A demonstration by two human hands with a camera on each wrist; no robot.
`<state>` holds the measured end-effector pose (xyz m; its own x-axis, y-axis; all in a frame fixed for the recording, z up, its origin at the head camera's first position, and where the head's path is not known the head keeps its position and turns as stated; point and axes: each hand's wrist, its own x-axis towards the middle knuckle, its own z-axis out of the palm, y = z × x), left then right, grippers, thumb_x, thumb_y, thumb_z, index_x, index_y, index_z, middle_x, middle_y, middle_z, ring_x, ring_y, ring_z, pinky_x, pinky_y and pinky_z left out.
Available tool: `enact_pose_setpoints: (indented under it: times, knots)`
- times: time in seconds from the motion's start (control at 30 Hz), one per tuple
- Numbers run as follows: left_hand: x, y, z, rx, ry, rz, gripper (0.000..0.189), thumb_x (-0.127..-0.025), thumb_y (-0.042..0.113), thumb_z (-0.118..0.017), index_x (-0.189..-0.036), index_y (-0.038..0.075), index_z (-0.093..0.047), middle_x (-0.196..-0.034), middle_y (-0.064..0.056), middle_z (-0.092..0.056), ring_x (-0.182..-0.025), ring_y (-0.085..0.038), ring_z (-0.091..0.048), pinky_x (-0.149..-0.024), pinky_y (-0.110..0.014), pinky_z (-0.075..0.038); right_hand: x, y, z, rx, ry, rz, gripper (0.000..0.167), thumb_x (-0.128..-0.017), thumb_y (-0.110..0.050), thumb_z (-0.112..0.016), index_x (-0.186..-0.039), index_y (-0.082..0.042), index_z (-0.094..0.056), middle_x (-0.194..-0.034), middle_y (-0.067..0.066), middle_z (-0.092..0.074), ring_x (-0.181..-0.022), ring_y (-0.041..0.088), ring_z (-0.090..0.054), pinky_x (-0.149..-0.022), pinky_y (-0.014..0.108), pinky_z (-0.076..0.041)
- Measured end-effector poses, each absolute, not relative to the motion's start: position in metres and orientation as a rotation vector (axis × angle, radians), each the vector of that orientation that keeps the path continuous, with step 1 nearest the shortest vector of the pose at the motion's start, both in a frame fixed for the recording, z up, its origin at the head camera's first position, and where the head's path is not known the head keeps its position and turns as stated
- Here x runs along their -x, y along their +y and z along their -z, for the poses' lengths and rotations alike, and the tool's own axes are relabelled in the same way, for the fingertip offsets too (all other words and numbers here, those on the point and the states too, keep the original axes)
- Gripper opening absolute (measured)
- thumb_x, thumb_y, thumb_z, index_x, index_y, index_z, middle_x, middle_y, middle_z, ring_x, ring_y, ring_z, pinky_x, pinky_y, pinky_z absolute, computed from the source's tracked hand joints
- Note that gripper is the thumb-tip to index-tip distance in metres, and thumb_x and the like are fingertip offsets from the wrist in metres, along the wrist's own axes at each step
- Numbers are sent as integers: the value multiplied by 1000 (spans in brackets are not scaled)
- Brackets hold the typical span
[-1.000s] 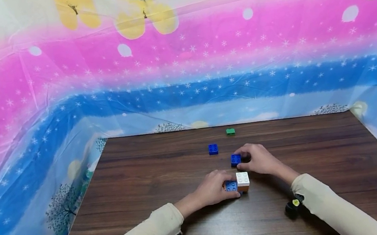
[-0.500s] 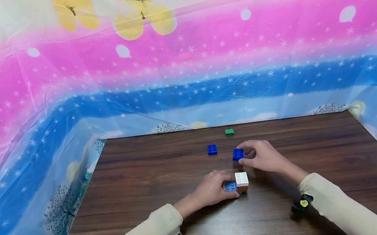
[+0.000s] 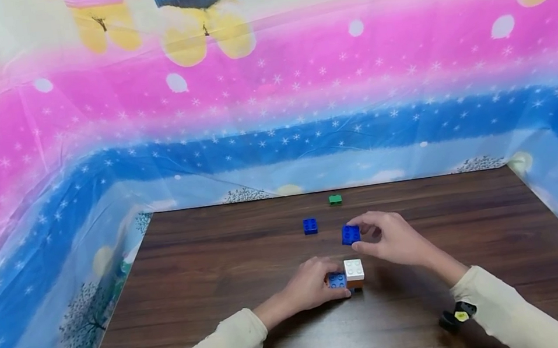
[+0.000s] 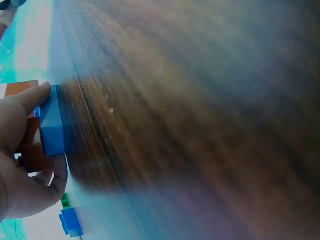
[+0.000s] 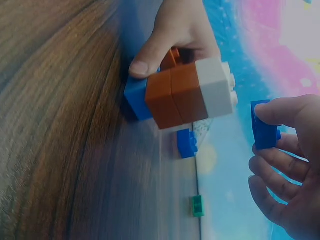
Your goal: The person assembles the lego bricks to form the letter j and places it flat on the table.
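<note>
My left hand [image 3: 310, 284] grips a small brick build low at the table from its left side. The build has a light blue base brick [image 5: 137, 97], two stacked orange bricks [image 5: 167, 100] and a white brick [image 3: 354, 269] on top. Another orange brick [image 4: 35, 147] sits beside the stack, partly hidden by the fingers. My right hand [image 3: 394, 244] pinches a dark blue brick [image 3: 350, 234] between thumb and fingertips, just beyond the white brick in the head view. In the right wrist view this dark blue brick hangs apart from the build, its hollow underside partly showing.
A second dark blue brick [image 3: 310, 226] lies on the brown wooden table [image 3: 208, 277], behind the build. Farther back sits a green brick [image 3: 335, 199] near the table's far edge. A printed cloth [image 3: 259, 106] hangs around the back and sides.
My right hand has raised the dark blue brick from the table and tipped it a little. The left hand keeps its grip on the build. The head view has shifted slightly.
</note>
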<state>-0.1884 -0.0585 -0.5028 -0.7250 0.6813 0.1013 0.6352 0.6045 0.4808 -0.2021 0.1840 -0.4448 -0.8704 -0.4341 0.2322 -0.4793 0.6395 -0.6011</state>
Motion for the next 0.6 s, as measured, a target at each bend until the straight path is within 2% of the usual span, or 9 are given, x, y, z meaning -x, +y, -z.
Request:
enact_pose_setpoints:
  times: [0.2, 0.47, 0.6]
  knots:
    - [188, -58, 503, -1129, 2717, -767, 41, -88, 43, -80, -119, 17, -75, -112, 7, -73, -86, -1, -57, -75, -22, -45, 189, 184, 439, -814, -2782, -1006, 43, -90, -29, -80, -130, -17, -69, -108, -8, -70, -94, 13, -65, -80, 34, -54]
    - [188, -58, 502, -1140, 2720, -763, 43, -88, 41, -81, -123, 17, -74, -117, 7, -73, -95, -3, -60, -84, -27, -49, 179, 183, 441, -906, -2745, -998, 42, -90, -26, -80, -130, -16, -69, -113, -7, -71, -95, 11, -66, -79, 31, -55]
    - [189, -58, 502, -1143, 2714, -769, 44, -88, 41, -81, -125, 17, -74, -118, 7, -73, -95, -3, -61, -85, -27, -49, 177, 183, 445, -925, -2740, -1015, 42, -90, -26, -80, -129, -16, -69, -113, -7, -71, -95, 10, -66, -79, 31, -56]
